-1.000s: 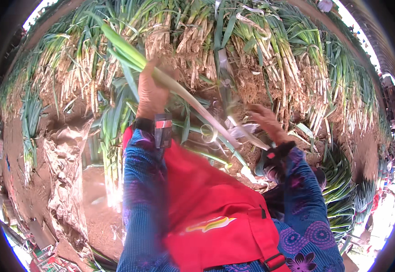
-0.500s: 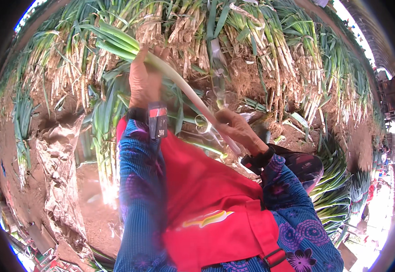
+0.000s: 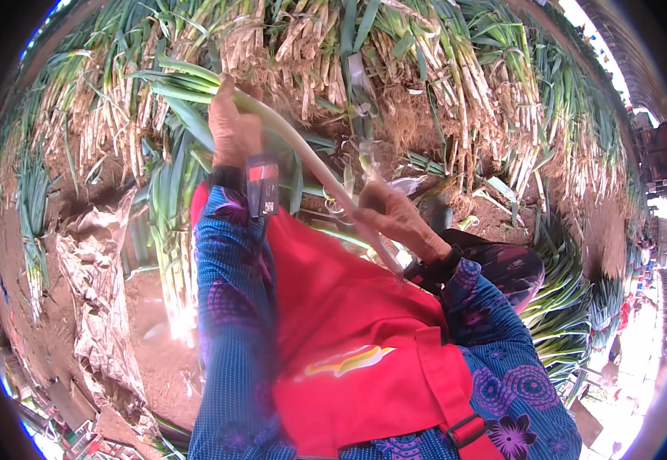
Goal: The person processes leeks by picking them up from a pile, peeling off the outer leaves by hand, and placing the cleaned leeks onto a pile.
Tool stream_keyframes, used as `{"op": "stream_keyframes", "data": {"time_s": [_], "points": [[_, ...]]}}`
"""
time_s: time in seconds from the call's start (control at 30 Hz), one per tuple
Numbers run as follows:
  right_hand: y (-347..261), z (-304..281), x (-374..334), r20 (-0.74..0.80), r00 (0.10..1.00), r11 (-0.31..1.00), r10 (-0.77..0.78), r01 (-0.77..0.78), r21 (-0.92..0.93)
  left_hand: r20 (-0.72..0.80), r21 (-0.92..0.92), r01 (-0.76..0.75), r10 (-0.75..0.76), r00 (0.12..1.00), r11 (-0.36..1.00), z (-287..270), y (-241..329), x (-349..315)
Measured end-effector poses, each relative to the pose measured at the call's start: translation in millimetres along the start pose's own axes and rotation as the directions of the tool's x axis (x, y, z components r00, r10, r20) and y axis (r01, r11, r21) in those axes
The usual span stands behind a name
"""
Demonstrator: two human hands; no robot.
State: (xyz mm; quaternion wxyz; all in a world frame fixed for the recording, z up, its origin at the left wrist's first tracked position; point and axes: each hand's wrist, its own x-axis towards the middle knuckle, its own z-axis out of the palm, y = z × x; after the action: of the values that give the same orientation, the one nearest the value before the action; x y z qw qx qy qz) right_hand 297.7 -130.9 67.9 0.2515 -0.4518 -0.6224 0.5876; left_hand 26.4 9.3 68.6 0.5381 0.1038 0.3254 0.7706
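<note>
A: Both hands were on 1 leek point(image 3: 303, 149) — left hand point(image 3: 234, 126) closed round the green upper end, right hand point(image 3: 394, 218) closed round the pale lower shaft near the red apron point(image 3: 341, 322)

B: Where did the leek lie?

A: It ran slantwise from the left hand, held up against the heap point(image 3: 394, 69), down to the right hand just above the lap, clear of the ground

B: How far along did the work look?

A: Hard to say. I'd judge it was mid-clean: the shaft looked smooth and white, but I couldn't tell whether the root end was trimmed, as the right hand covered it. A few stalks point(image 3: 168, 230) lay in a row by the sack point(image 3: 96, 253) on the left, perhaps finished ones. The heap of rooty, soil-caked leeks was large, so most was left

B: And against half a second before?

A: The left hand had gone a little higher, and the right had slid further down the shaft toward the apron. 1 second before, the right hand sat out to the side, fingers spread
</note>
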Motion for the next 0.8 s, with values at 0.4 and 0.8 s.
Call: {"op": "stream_keyframes", "data": {"time_s": [0.4,0.8], "points": [[-4,5,-26,-0.194,0.981,0.938,0.017,0.051,0.344,0.000,0.093,-0.027,0.028,1.000,0.995,-12,3,4],[-12,-19,-39,-0.329,0.944,0.695,0.024,0.221,0.684,-0.260,-0.035,-0.009,-0.001,0.966,0.999,-34,5,46]]}}
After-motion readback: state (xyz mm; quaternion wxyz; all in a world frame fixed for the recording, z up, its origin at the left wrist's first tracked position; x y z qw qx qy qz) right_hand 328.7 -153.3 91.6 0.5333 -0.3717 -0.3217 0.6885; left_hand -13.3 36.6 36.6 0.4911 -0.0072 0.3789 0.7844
